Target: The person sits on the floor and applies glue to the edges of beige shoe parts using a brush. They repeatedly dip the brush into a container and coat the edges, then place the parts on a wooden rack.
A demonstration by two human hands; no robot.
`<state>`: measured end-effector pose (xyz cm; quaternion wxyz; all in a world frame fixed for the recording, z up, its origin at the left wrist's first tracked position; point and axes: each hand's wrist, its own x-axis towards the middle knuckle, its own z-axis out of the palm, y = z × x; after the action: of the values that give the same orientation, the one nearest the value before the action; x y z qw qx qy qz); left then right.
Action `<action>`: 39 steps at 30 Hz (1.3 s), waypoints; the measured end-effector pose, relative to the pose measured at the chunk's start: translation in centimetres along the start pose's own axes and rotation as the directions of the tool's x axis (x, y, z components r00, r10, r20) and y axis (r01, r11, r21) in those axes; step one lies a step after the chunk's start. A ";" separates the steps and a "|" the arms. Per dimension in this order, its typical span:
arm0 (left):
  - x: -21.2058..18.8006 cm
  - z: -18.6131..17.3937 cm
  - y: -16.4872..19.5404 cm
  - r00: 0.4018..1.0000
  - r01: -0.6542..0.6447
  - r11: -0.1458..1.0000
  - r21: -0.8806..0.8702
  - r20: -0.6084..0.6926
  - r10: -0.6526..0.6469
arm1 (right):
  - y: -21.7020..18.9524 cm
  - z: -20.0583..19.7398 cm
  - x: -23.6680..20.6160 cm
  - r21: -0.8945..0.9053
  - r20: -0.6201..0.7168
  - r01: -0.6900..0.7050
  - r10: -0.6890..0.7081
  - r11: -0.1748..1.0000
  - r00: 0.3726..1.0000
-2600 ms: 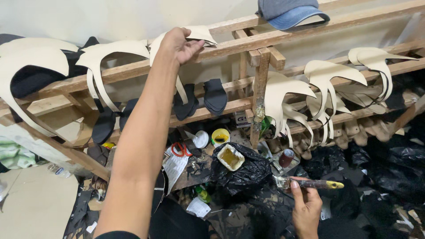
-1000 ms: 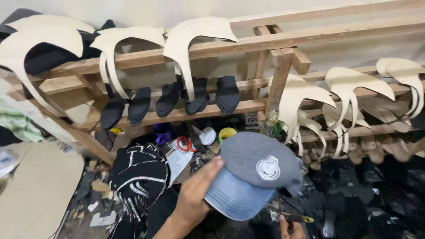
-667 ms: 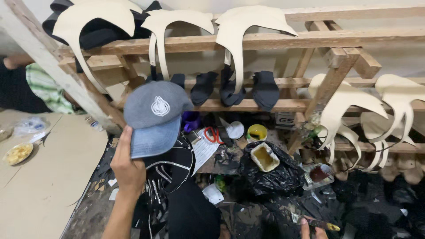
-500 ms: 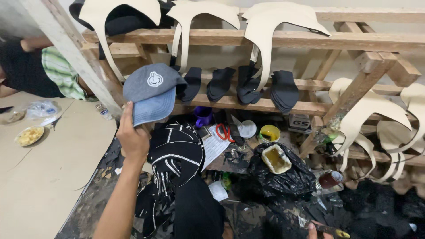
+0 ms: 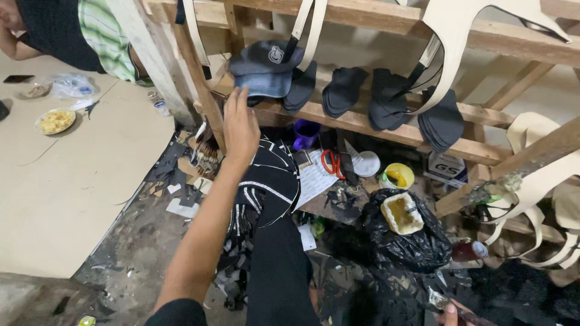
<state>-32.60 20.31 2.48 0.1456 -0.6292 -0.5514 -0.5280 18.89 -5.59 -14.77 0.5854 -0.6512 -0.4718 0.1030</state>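
Left hand [image 5: 240,124] open, empty, just below grey-blue denim cap [image 5: 266,69] on wooden rack rail [image 5: 386,128]; right hand [image 5: 452,314] barely visible, grip unclear.

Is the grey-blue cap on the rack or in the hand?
On the rack: the cap rests on the wooden rail, and the left hand below is open.
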 end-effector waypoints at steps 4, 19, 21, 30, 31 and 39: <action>-12.1 -2.0 3.5 0.882 0.434 0.888 -0.152 0.270 -0.385 | 1.0 -0.6 0.0 0.026 0.013 -0.073 0.073 0.997 0.997; -21.2 0.6 1.8 0.644 0.618 0.780 0.096 0.506 -0.573 | 1.9 0.3 -1.2 0.159 0.077 -0.126 0.115 0.979 0.990; -20.8 0.2 3.5 0.601 0.682 0.729 0.062 0.520 -0.606 | 1.5 0.3 -1.8 0.157 0.046 -0.050 0.043 0.986 0.998; -23.0 -2.3 7.3 0.720 0.694 0.638 -0.334 0.316 -0.618 | -5.3 2.4 -1.7 0.322 0.037 -0.090 0.082 0.942 0.996; -22.9 -2.1 6.6 0.763 0.646 0.676 -0.355 0.284 -0.581 | -5.9 2.9 -1.6 0.309 0.051 -0.086 0.074 0.947 0.996; -21.2 -0.2 2.4 0.781 0.624 0.653 -0.429 0.329 -0.530 | -3.1 5.1 -1.5 0.266 0.174 -0.064 0.017 0.962 0.985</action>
<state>-27.13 7.85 -13.98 -0.2533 -0.4789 -0.5710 -0.6169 13.03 -3.64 -14.19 0.6240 -0.5637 -0.4882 0.2336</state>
